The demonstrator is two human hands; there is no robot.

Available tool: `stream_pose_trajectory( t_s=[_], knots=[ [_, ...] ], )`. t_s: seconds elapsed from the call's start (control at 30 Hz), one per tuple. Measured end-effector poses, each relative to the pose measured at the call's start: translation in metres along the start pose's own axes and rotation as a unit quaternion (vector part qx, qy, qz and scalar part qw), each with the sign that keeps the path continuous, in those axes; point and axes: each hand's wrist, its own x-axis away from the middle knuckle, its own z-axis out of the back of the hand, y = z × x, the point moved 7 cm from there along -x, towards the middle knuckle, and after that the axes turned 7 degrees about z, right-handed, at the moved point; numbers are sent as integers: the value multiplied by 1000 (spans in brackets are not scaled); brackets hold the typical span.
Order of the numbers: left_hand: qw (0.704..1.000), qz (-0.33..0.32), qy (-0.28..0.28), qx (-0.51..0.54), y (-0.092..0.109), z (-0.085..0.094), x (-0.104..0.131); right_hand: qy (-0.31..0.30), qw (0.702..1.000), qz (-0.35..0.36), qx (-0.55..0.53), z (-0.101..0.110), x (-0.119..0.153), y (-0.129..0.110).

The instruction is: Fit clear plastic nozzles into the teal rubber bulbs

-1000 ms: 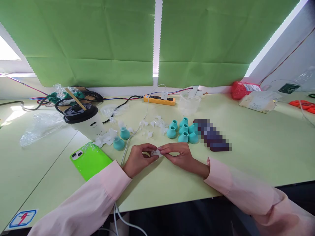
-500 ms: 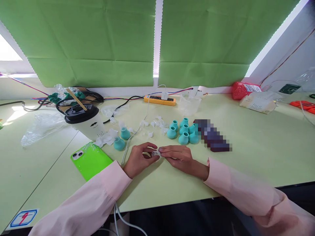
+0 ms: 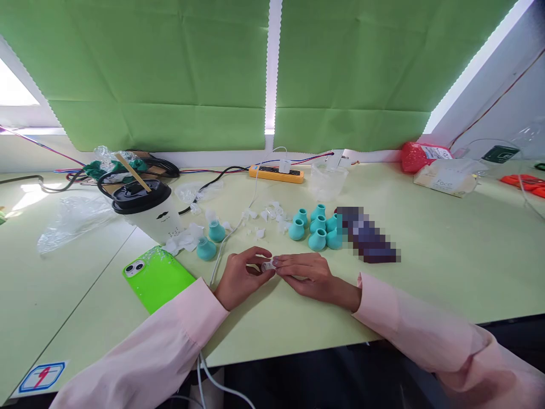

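Note:
A small clear plastic piece [image 3: 267,266] is held between both hands, just above the table. My left hand [image 3: 243,276] curls round its left side with thumb and fingers. The fingertips of my right hand [image 3: 307,274] are pressed together on its right end. Several turquoise vase-shaped pieces [image 3: 317,240] stand in a cluster beyond my right hand. Two more turquoise pieces [image 3: 206,249] sit beyond my left hand, with clear material at their openings. Small translucent scraps [image 3: 260,233] lie scattered between the two groups.
A green phone [image 3: 157,278] lies by my left forearm, near a lidded cup [image 3: 155,218]. Behind are an orange power strip [image 3: 276,174] and a clear plastic cup [image 3: 327,180]. A white cable crosses the table. A pixelated dark object [image 3: 370,236] lies right; a tissue pack [image 3: 446,177] is farther back.
The clear piece and my right fingertips have shifted very slightly left. Both hands keep their hold, and the objects on the table look unmoved.

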Motion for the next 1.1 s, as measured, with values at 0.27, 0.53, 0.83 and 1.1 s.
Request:
stream_pose_trajectory(
  t_s=[0.27,0.53,0.83,1.1],
  knots=[
    [998,-36,47,-24,8,6,3,37,993,-106,37,5,1,5],
    [990,-103,88,-42,14,8,10,-80,987,42,131,-9,0,-10],
    [982,-134,116,-64,18,9,10,43,981,-13,189,29,-12,4],
    [991,-70,108,-24,9,13,5,-133,853,-200,463,66,-13,56]
  ],
)
